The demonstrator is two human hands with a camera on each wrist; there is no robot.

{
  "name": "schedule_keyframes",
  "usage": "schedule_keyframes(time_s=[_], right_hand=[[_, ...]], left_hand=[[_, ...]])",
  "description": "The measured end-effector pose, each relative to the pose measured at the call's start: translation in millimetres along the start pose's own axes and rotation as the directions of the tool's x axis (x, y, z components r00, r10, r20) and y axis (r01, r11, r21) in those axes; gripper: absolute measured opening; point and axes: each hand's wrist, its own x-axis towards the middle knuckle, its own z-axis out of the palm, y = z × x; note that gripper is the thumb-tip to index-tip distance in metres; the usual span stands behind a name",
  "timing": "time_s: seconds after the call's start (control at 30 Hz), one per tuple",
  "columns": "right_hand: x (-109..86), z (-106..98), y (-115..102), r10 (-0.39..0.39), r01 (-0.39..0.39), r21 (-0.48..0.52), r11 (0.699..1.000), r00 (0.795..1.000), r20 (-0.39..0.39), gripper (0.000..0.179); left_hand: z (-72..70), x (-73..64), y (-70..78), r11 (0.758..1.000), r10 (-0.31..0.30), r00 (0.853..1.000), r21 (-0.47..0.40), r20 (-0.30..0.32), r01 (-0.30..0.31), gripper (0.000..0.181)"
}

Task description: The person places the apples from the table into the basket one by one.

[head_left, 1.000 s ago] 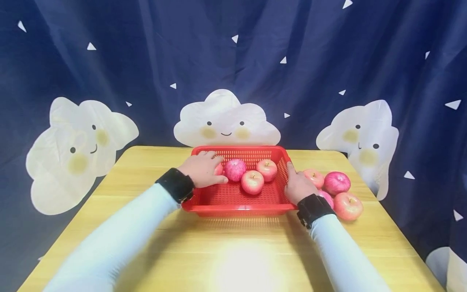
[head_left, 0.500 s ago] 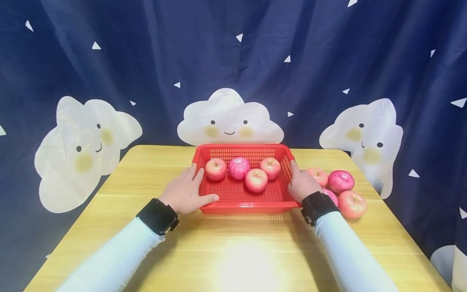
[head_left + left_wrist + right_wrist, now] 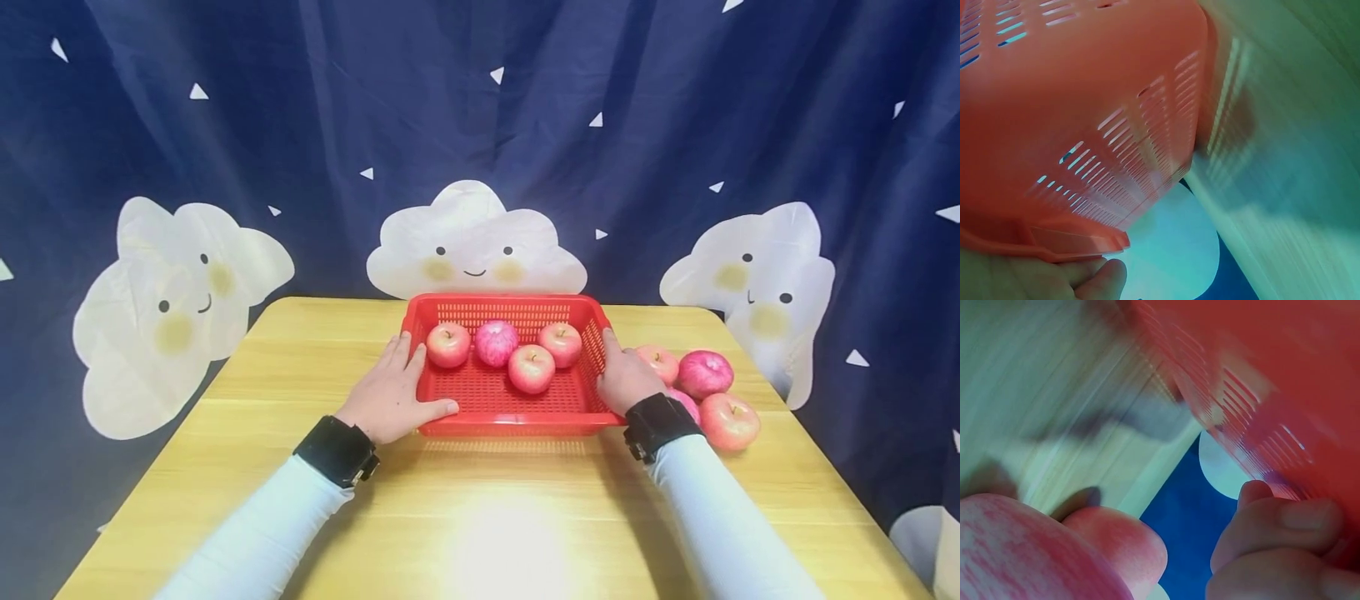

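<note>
A red plastic basket with slotted walls is between my two hands. Inside it are a pink-striped apple and three paler red apples, one of them an apple at the left end. My left hand holds the left rim, its thumb over the near left corner; in the left wrist view its fingers bend at the rim's edge. On the right side my right hand grips the rim, with curled fingers against the outer wall in the right wrist view.
Several more apples lie grouped on the table just right of my right hand, among them a large pale red apple and a dark pink apple. A dark blue curtain with clouds hangs behind the table's far edge.
My left hand has come out of the basket from the leftmost apple, which is now uncovered, and moved to the left rim. The basket has shifted slightly right; my right hand stays on it.
</note>
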Motion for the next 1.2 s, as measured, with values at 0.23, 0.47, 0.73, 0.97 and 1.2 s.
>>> schedule_keyframes(time_s=[0.23, 0.47, 0.73, 0.97, 1.2], right_hand=[[4.8, 3, 1, -0.008, 0.008, -0.005, 1.0, 1.0, -0.011, 0.079], [6.9, 5, 4, -0.036, 0.035, 0.046, 0.998, 0.999, 0.026, 0.08], [1.8, -2, 22, -0.215, 0.219, 0.11, 0.97, 0.975, -0.048, 0.063], [-16.5, -24, 51, -0.209, 0.207, -0.032, 0.978, 0.969, -0.133, 0.058], [-43.7, -32, 83, -0.208, 0.192, -0.149, 0.97, 0.973, -0.098, 0.063]], left_hand=[[3.7, -1.6, -4.7, 1.0, -0.003, 1.0, -0.029, -0.018, 0.002, 0.118], [7.3, -7.2, -5.6, 0.998, -0.03, 0.999, -0.049, -0.01, 0.03, 0.118], [2.6, 0.3, -0.9, 0.999, -0.02, 1.0, -0.036, -0.006, 0.02, 0.114], [-1.1, 2.6, 3.2, 0.999, -0.02, 1.0, -0.034, -0.014, 0.019, 0.112], [1.0, -0.4, 0.8, 0.999, -0.022, 1.0, -0.035, -0.002, 0.022, 0.114]])
